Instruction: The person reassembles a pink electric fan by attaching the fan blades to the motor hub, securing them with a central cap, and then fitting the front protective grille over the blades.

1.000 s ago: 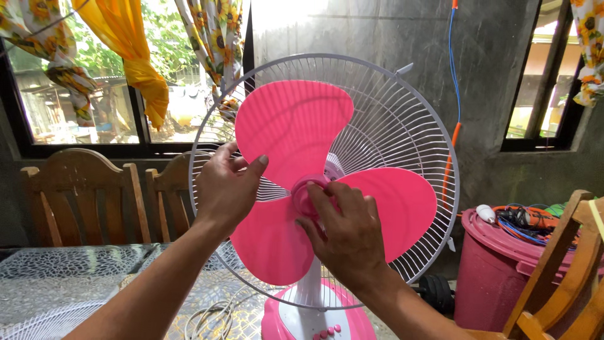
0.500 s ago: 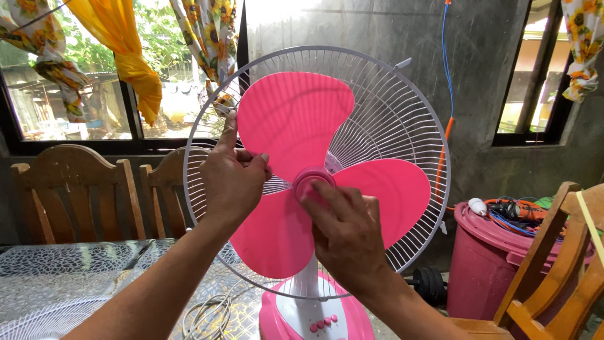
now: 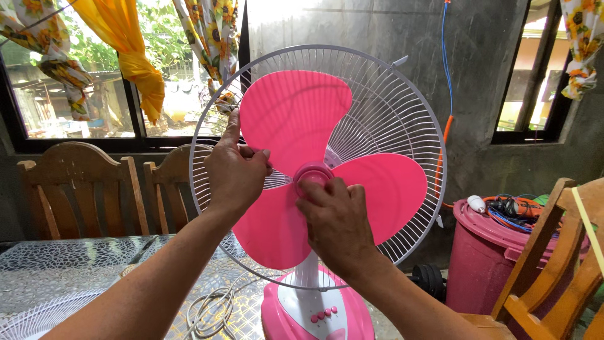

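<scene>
While two hands grip it, one fan shows three blades.

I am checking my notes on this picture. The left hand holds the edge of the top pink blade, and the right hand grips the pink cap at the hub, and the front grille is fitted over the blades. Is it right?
Not quite. The head view shows no front grille: the pink blades stand bare before the white rear guard. The left hand and the right hand on the pink cap are as you wrote.

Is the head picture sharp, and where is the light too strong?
Head view: both hands, left hand and right hand, and the pink fan blade are sharp; daylight from the window overexposes the wall top; straight edges bend slightly.
</scene>
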